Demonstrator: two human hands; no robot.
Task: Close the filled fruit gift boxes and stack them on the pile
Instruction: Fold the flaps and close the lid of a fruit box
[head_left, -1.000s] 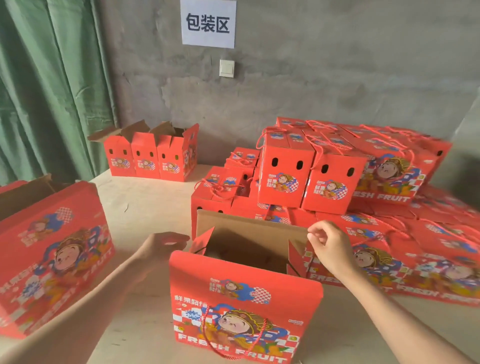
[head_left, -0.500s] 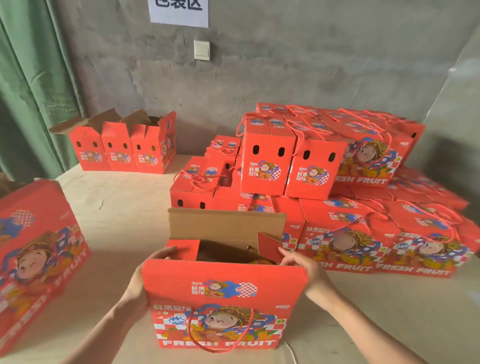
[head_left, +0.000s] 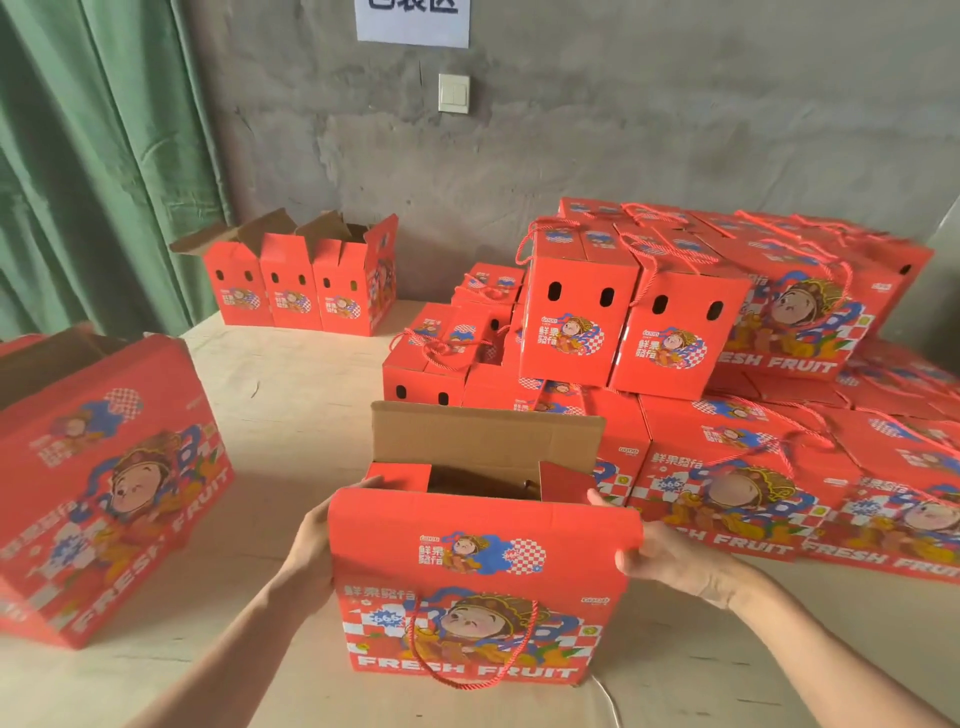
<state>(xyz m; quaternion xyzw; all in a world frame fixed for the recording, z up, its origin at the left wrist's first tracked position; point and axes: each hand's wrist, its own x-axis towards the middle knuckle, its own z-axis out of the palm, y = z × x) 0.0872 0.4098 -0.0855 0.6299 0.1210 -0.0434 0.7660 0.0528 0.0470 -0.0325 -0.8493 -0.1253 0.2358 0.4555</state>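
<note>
Table (head_left: 291, 395): left hand (head_left: 311, 551), right hand (head_left: 670, 561) grip box (head_left: 483, 561); inside unseen.

red gift box (head_left: 478, 582), upright, open, beside pile (head_left: 727, 364)

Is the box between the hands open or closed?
Open. The box has its brown back flap standing straight up, and a dark gap shows between the two small side flaps.
</note>
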